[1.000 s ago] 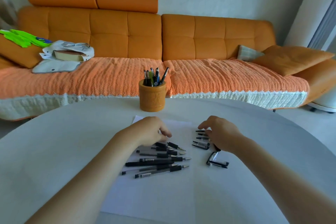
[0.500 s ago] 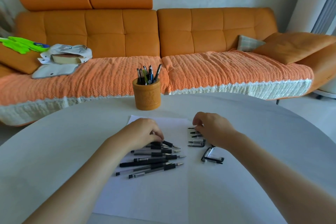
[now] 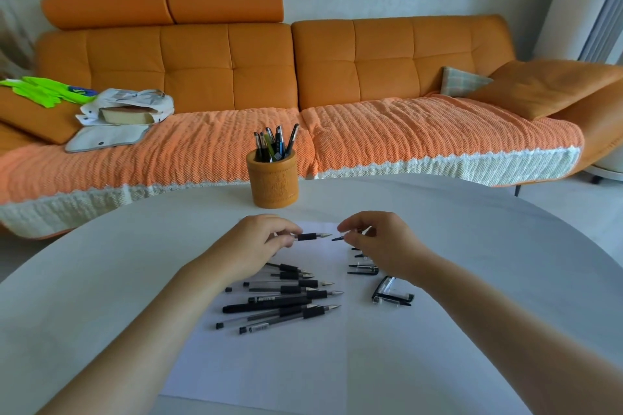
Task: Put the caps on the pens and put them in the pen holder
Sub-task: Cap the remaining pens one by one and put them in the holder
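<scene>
The left hand pinches one pen by its barrel, w/ the black rubber part and the metal tip poking out to the right. The right hand pinches a cap just beside that tip, not on yet. Both are held a bit above the paper.

A pen like this is prob. light, thin and stiff. The smooth barrel may slip, so the rubber part is the best place for the grip. The cap is tiny and easy to drop, so hold it by the sides and push straight on.

More bare pens lie in a pile on the paper, w/ loose caps to their right. The pen holder stands farther back on the white round table, w/ some pens in it already. The table looks flat and smooth, so pens could roll. Behind it is an orange sofa w/ cushions etc.
</scene>
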`<state>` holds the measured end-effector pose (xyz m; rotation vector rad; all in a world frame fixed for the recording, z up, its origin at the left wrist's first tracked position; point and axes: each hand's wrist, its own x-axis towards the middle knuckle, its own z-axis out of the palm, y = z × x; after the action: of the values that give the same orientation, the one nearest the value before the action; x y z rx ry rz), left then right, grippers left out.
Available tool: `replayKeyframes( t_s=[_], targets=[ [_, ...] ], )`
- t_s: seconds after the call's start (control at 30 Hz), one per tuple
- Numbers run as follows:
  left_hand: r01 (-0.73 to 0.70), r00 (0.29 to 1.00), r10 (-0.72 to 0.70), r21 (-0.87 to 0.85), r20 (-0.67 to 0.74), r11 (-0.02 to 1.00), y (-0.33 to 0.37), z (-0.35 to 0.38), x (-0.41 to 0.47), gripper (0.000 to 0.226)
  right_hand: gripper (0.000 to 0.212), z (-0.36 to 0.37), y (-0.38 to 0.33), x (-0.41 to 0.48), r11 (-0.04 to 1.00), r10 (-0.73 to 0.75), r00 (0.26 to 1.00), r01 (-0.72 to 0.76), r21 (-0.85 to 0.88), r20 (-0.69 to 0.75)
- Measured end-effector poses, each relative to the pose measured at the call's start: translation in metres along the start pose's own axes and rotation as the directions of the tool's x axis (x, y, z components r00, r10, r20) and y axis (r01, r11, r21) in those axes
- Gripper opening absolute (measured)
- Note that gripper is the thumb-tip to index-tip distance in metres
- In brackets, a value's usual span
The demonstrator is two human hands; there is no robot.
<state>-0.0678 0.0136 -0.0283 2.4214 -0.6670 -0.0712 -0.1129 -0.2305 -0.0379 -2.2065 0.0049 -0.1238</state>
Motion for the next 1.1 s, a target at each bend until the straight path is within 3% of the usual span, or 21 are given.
replayKeyframes(
  t_s=[0.53,0.7,0.9,1.1],
  targets=[
    [-0.022,1.000,0.022,-0.026,-0.010,0.999,0.011,-0.001,-0.004,0.018,0.009,0.013,-0.018,-0.009,0.987,0.027,0.999,-0.030,0.161,0.017],
    [-0.024,1.000,0.023,-0.050,-0.008,0.998,0.018,0.000,-0.006,0.017,0.005,0.013,-0.021,-0.007,0.902,0.102,0.995,-0.098,0.420,0.012],
    [-0.056,0.996,0.049,-0.086,-0.078,0.995,0.021,0.001,-0.005,0.019,0.010,0.015,-0.026,-0.013,0.951,0.019,0.997,0.003,0.310,-0.068],
    [-0.147,0.980,0.138,-0.054,-0.140,0.988,0.022,0.006,-0.004,0.013,0.016,0.014,-0.030,-0.013,0.920,0.081,0.997,-0.074,0.386,-0.003]
  ],
)
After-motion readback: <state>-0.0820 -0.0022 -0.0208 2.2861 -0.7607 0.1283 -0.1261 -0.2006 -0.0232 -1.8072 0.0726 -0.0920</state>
